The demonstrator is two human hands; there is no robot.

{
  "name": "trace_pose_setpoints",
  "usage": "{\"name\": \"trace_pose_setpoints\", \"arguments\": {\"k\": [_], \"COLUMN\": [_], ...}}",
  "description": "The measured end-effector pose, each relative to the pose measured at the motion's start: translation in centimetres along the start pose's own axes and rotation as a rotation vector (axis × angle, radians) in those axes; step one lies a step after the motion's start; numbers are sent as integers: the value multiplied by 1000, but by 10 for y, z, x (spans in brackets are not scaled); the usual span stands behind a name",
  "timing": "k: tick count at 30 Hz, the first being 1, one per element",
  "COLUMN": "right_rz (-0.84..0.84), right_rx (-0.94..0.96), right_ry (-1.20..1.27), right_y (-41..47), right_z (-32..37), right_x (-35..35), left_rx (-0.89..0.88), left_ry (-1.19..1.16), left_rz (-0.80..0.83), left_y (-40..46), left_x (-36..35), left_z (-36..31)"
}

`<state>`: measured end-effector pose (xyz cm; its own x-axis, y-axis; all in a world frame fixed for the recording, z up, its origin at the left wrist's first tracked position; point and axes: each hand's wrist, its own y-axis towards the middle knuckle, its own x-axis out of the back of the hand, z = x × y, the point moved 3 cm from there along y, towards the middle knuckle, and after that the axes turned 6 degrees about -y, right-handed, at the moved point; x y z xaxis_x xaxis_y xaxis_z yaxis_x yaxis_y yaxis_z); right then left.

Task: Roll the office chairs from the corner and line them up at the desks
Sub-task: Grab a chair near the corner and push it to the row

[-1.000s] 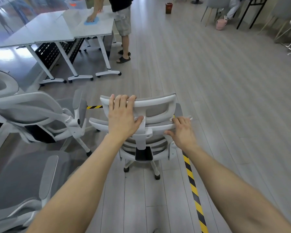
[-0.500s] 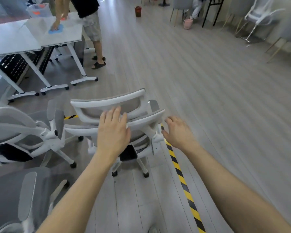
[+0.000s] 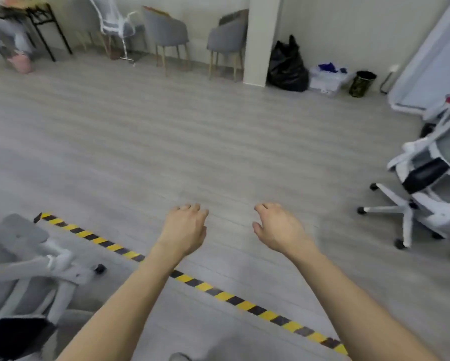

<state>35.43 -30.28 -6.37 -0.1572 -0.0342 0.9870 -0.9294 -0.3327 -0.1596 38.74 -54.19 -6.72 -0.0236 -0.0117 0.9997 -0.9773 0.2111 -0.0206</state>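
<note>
My left hand and my right hand hang in front of me over bare floor, fingers loosely curled, holding nothing. A white mesh office chair stands at the lower left, close to my left forearm but apart from it. At the right edge, well away from my right hand, is another white office chair on a star base with castors. No desk is in view.
A yellow-and-black tape stripe runs diagonally across the grey floor under my arms. Grey armchairs line the far wall beside a white pillar. A black rubbish bag and a small bin sit past the pillar.
Both hands have let go of the chair back. The view has swung right, away from the desks, so that chair now sits at the lower left and another chair appears on the right.
</note>
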Motion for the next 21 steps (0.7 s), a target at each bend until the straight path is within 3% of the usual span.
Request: {"name": "trace_pose_setpoints", "arguments": {"k": [6, 11, 16, 21], "right_rz": [-26, -27, -29, -37], "right_rx": [-344, -569, -747, -813], "right_ry": [37, 82, 121, 130], "right_y": [-129, -224, -264, -238], "right_z": [-229, -375, -487, -597], "right_x": [-12, -23, -32, -38], "left_rx": [-298, -521, -693, -767], "left_ry": [-15, -38, -14, -15], "left_rz": [-13, 33, 29, 5], "left_y": [90, 143, 208, 313], "left_x": [-15, -6, 7, 5], "left_z": [-240, -425, -554, -649]}}
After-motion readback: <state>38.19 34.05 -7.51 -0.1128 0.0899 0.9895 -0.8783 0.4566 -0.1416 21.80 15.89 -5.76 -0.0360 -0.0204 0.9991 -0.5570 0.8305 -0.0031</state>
